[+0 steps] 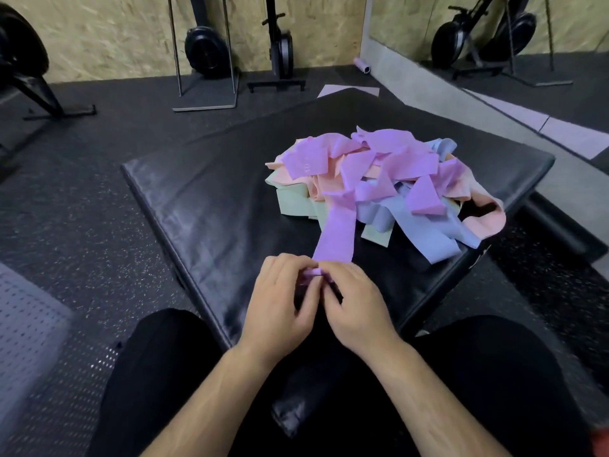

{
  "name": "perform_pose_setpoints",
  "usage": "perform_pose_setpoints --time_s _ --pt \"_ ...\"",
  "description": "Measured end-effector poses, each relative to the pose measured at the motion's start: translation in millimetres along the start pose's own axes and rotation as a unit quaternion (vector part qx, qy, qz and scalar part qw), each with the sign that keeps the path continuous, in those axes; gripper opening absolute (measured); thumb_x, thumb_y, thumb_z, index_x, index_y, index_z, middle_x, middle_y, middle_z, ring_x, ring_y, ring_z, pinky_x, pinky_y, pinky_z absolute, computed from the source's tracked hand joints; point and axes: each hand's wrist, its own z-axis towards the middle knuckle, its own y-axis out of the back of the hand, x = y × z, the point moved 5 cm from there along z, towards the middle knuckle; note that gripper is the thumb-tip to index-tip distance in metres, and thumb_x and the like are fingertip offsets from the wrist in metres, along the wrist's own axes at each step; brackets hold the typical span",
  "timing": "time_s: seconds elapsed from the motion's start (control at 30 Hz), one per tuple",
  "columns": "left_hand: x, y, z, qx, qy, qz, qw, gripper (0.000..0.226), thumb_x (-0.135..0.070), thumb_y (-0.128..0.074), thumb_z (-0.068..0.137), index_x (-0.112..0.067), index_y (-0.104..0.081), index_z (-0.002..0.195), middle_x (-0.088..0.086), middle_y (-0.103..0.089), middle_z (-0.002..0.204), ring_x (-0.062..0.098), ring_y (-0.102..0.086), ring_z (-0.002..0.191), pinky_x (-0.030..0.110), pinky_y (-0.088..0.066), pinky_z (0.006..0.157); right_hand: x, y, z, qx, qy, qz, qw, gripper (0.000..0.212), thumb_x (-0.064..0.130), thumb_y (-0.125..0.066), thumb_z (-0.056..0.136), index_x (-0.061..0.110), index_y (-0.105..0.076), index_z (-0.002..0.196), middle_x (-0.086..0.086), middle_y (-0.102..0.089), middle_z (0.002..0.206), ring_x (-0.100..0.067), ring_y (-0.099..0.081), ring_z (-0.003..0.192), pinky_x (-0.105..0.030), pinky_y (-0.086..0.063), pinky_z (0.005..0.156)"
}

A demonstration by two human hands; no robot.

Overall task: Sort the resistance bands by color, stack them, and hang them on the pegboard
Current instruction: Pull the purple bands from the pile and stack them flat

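Pad edge: left hand, right hand pinch band.

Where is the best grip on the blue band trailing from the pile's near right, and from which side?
Pinch the blue band at its free near end, coming from the near right. That end lies flat on the black pad, clear of the pile; farther up it runs beneath purple bands, so a grip there would likely drag them.
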Motion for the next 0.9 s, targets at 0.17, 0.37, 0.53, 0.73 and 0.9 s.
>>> perform_pose_setpoints --time_s 0.17,0.37,0.53,0.73,0.9 --pt "10.6 5.2 1.5 -0.017 0.038 -0.031 0.999 0.006 -0.023 -0.063 0.098 -0.018 -0.066 0.1 -0.014 -0.063 0.093 0.014 -0.051 0.086 0.023 -0.04 0.081 16.6 6.8 3.3 -0.013 0.04 -0.072 0.997 0.016 0.019 -0.066 0.089 0.024 -0.072 0.103 0.038 -0.039 0.085 -0.006 -0.038 0.098 -0.023 -0.026 0.093" --pt "21.6 21.7 -8.6 -0.055 0.144 -0.098 0.983 0.017 -0.02 -0.061 0.102 -0.029 -0.069 0.09 -0.025 -0.065 0.088 0.014 -0.053 0.094 0.022 -0.044 0.082 14.3 2.3 21.9 0.167 -0.045 0.016 0.985 0.019 0.045 -0.071 0.089 0.028 -0.069 0.095 0.011 -0.06 0.096 -0.006 -0.04 0.109 -0.006 -0.027 0.097" --pt "43.9 36.6 -13.5 -0.112 0.275 -0.201 0.933 0.021 -0.026 -0.057 0.104 -0.024 -0.063 0.084 -0.015 -0.064 0.076 0.0 -0.056 0.073 0.017 -0.045 0.072 23.1 -1.6 45.8 0.295 -0.085 0.001 0.952 0.027 0.048 -0.08 0.077 0.03 -0.062 0.086 0.01 -0.065 0.082 -0.003 -0.055 0.069 -0.021 -0.043 0.065" --pt "73.3 58.6 -15.3 -0.171 0.33 -0.177 0.911 0.027 -0.033 -0.054 0.105 -0.016 -0.064 0.085 -0.012 -0.062 0.076 -0.004 -0.053 0.068 0.014 -0.042 0.067 10.3 16.4 54.6 0.323 -0.096 -0.051 0.94 0.026 0.045 -0.083 0.076 0.029 -0.064 0.08 0.008 -0.064 0.081 -0.008 -0.057 0.074 -0.027 -0.045 0.068" --pt "75.7 54.3 -16.9 -0.155 0.334 -0.15 0.917 0.026 -0.032 -0.054 0.105 -0.017 -0.063 0.085 -0.011 -0.063 0.077 -0.006 -0.053 0.068 0.01 -0.041 0.066 -14.1 45.7 50.9 0.266 -0.139 -0.027 0.953 0.021 0.042 -0.083 0.077 0.032 -0.067 0.085 0.011 -0.07 0.088 -0.009 -0.063 0.081 -0.03 -0.051 0.077"
